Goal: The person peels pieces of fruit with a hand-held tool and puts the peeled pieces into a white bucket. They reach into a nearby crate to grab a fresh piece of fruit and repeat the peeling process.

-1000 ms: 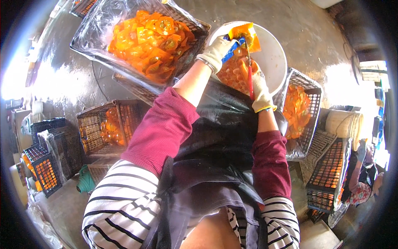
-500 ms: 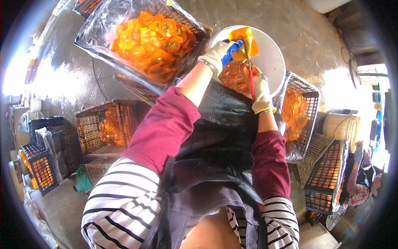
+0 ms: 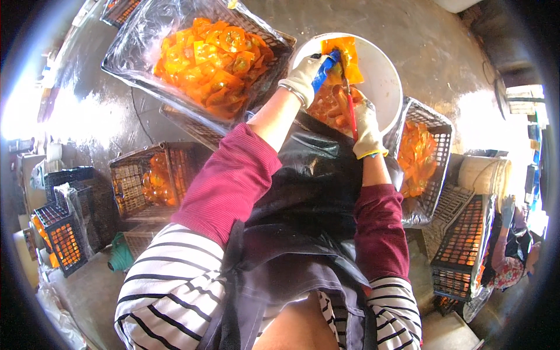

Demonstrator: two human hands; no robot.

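Note:
My left hand [image 3: 304,77], in a white glove with blue fingertips, grips a flat orange fruit piece [image 3: 345,53] over a white bucket [image 3: 386,79]. My right hand [image 3: 367,127], also gloved, holds a thin red-handled knife [image 3: 352,111] that points up at the piece. More orange pieces [image 3: 324,108] lie in the bucket under my hands. A black apron covers my lap below them.
A plastic-lined crate [image 3: 125,55] heaped with orange fruit halves [image 3: 210,58] stands at the upper left. Another lined crate [image 3: 438,146] of orange pieces sits right of the bucket. More dark crates [image 3: 131,181] stand on the wet floor at left and lower right [image 3: 464,245].
Both hands stay over the bucket with the piece and the knife. The orange piece has turned a little in my left hand, and the view has shifted slightly.

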